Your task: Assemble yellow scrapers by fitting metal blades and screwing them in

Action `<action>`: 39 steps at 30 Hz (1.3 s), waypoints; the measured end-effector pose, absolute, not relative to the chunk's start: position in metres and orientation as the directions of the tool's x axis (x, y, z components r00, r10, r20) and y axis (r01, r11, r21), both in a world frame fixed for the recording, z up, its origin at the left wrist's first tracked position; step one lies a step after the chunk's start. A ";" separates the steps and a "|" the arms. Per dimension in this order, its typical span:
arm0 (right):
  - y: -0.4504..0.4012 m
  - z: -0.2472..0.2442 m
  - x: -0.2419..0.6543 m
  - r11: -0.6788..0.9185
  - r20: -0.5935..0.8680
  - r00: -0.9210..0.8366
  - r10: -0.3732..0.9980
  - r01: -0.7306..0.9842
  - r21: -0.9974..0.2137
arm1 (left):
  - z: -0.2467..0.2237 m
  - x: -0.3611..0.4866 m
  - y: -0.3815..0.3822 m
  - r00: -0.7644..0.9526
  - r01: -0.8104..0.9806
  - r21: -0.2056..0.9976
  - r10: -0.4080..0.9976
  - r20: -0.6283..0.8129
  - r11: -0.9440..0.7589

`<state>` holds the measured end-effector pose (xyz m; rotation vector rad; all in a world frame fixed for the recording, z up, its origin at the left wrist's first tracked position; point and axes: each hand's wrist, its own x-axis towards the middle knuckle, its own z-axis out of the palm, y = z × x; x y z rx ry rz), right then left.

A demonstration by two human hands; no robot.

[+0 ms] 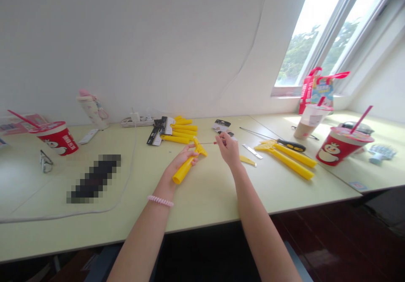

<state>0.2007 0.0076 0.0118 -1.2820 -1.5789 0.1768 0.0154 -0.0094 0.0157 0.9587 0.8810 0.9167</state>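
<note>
My left hand (179, 162) is closed around a yellow plastic scraper (184, 173), its hollow handle end toward me and its wide head pointing away. My right hand (229, 147) is a short way to the right, apart from the scraper, with its fingers curled into a pinch. What sits in those fingers is too small to make out. Beside the right hand lie a metal blade (252, 151) and a flat yellow piece (247, 160). Further right are two more yellow scrapers (292, 162) and a screwdriver with a black handle (291, 145).
Several yellow scrapers (185, 128) with black cards lie near the wall, beside a power strip (138, 122). Another black-and-white card (222, 124) is behind my right hand. Red drink cups (60, 139) stand on both sides. A white cable (125, 189) crosses the table's left.
</note>
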 end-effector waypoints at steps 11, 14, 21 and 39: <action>0.005 0.013 0.200 0.467 0.630 0.070 0.774 0.609 -0.641 | 0.016 0.016 -0.010 0.352 -0.222 0.934 0.916 -0.190 0.279; 0.006 0.012 0.200 0.466 0.612 0.048 0.789 0.602 -0.648 | 0.016 0.015 -0.009 0.342 -0.223 0.930 0.917 -0.207 0.293; 0.006 0.013 0.201 0.441 0.581 0.085 0.809 0.566 -0.696 | 0.014 0.016 -0.007 0.334 -0.215 0.938 0.923 -0.190 0.270; 0.008 0.010 0.204 0.466 0.610 0.055 0.790 0.592 -0.657 | 0.012 0.015 -0.006 0.316 -0.186 0.960 0.938 -0.145 0.211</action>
